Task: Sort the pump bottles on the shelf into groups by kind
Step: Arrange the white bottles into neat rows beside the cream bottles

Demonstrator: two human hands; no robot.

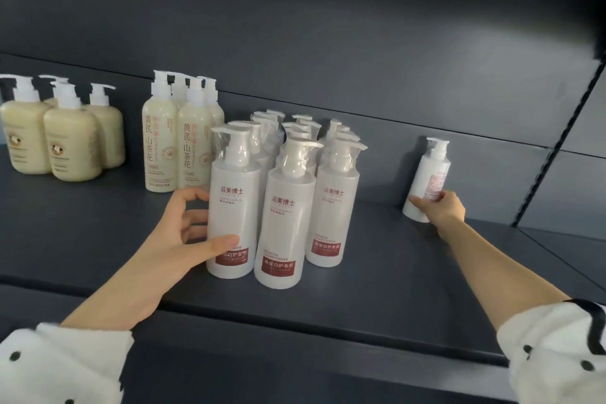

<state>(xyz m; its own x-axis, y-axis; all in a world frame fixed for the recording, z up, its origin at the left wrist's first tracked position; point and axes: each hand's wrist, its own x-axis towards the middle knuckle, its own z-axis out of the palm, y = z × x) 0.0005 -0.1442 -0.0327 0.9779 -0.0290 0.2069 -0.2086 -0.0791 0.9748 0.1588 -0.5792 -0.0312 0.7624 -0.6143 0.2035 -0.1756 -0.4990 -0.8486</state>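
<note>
Fingers of the left hand [190, 233] are spread wide and curled around the side of the front-left white bottle [231, 207], thumb pressed on its lower front near the red label, other fingertips at its left edge. That bottle stands upright in a tight cluster of white pump bottles [295, 180] at the middle of the dark shelf [393, 289], their pumps wrapped in clear film. Far to the right, the right hand [439, 207] reaches a lone white bottle [429, 174] standing near the back wall, fingers laid around its lower body; how firmly it grips cannot be told. To the left stand tall cream bottles [183, 141] in a small group, and further left squat beige bottles [62, 141] together. What fills any bottle cannot be seen. Both sleeves [59, 364] are white with black dots
</note>
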